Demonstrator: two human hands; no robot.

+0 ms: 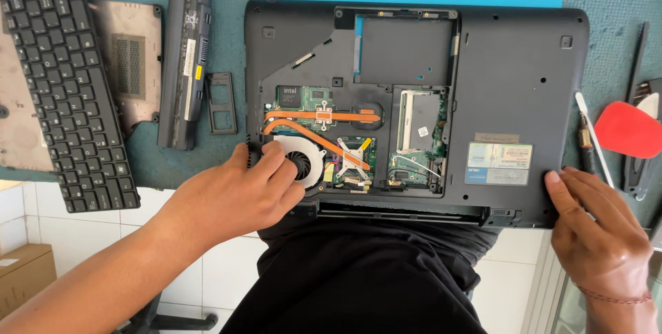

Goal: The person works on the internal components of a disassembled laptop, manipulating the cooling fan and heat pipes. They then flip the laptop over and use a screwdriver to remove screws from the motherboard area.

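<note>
Far left of the grip, a detached black keyboard (65, 86) is laid on the teal mat (607, 3), with a brownish cover panel (131, 58) just beside it. A long black battery pack (185, 55) and a small black bay frame (222, 103) are parked up and left of the left hand (238, 193).

That left hand is rested on the near left corner of the flipped-over black laptop (517, 79), fingers (272, 155) loosely curled and laid right against the white fan (303, 158). Nothing is actually pinched, it's just pressed down there.

The opened bay is the interesting bit: the fan, copper heat pipes (321, 117) and green board (348, 165) are all seated inside it, just right of those fingers. The memory slot (420, 120) is housed in the next compartment over, and the square bay (407, 48) above is left bare.

Over at the right, the laptop's near right corner is touched by the right hand (596, 227), fingers spread flat against the edge, nothing gripped. Beyond it, a red pick (627, 130) and thin pry tools (593, 137) are scattered.
</note>
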